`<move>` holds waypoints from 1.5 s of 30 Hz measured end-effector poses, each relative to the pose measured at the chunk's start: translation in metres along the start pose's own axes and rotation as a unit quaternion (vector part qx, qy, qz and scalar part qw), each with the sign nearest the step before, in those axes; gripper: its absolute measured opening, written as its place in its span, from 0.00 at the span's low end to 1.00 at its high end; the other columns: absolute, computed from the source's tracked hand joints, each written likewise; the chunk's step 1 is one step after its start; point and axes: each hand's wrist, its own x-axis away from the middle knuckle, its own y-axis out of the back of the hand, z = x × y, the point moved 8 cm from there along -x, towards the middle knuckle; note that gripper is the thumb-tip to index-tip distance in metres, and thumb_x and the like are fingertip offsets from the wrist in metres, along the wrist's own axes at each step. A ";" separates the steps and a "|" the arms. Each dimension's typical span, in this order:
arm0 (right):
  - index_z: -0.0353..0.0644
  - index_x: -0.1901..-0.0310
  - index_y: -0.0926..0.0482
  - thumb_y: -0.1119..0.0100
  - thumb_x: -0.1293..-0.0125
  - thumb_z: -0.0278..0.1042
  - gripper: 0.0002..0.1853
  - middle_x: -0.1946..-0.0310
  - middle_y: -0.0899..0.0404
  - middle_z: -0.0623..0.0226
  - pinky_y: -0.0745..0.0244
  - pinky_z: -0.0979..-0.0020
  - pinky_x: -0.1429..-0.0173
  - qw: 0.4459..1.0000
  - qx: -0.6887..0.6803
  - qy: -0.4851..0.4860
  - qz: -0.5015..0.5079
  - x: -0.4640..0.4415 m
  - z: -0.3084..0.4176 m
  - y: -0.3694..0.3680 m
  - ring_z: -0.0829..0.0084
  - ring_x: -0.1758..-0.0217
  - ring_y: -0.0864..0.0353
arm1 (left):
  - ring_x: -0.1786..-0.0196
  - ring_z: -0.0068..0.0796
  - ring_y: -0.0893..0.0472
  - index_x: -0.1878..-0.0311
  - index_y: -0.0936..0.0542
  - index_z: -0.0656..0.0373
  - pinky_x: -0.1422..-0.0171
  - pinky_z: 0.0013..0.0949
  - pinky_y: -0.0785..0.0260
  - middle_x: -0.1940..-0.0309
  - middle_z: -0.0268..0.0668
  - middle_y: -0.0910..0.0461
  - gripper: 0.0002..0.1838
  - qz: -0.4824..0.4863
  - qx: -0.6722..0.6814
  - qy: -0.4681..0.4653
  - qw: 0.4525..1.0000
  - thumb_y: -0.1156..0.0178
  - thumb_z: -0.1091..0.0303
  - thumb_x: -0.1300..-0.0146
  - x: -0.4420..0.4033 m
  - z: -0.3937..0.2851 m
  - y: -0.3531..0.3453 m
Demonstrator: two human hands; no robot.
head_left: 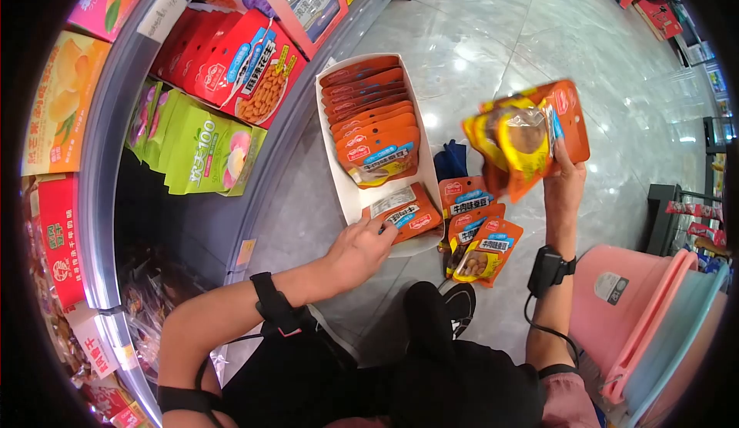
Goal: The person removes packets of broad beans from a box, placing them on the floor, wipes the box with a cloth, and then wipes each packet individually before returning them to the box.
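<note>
Black trousers (462,374) take up 6 o'clock, with a dark shoe (460,305) poking out around 5. Just past the knees, the left hand (354,255) is down between 6 and 7, close to the middle of the view, black strap (271,301) on the wrist. Its fingers are half curled at a flat packet (416,214), an orange one lying in the near end of a white box (352,198); can't tell whether they're pinching it or just resting there.

Box runs from the middle up toward 12, and most of it is taken up by a row of packets (377,147), same orange, leaning on each other like files in a drawer. Right beside it, between 3 and 4, some loose packets (485,252) overlap on the floor (477,51), with something dark blue (453,160) behind them, too hidden to make out.

Right hand (566,174) is out at 3 o'clock, thumb and fingers closed on the edge of a bunch of packets (531,132). Bit blurry, so they're hard to count. Black gadget (548,270) on that wrist.

Beyond the arms, pink and blue buckets (616,293) sit nested at 4. Over on the other side, a grey shelf (292,112) curves from 8 to 11, green packs (208,151) between 9 and 10, red packs (246,66) between 10 and 11. Way off at 2: a couple of red things (659,20).
</note>
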 end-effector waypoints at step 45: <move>0.35 0.37 0.42 0.26 0.60 0.30 0.47 0.39 0.37 0.52 0.45 0.58 0.31 0.852 0.366 0.239 0.287 0.093 0.010 -0.173 0.50 0.31 0.45 | 0.65 0.43 0.27 0.63 0.24 0.62 0.61 0.39 0.35 0.72 0.42 0.26 0.15 -0.151 -0.035 0.044 0.987 0.35 0.77 0.57 -0.068 0.053 0.070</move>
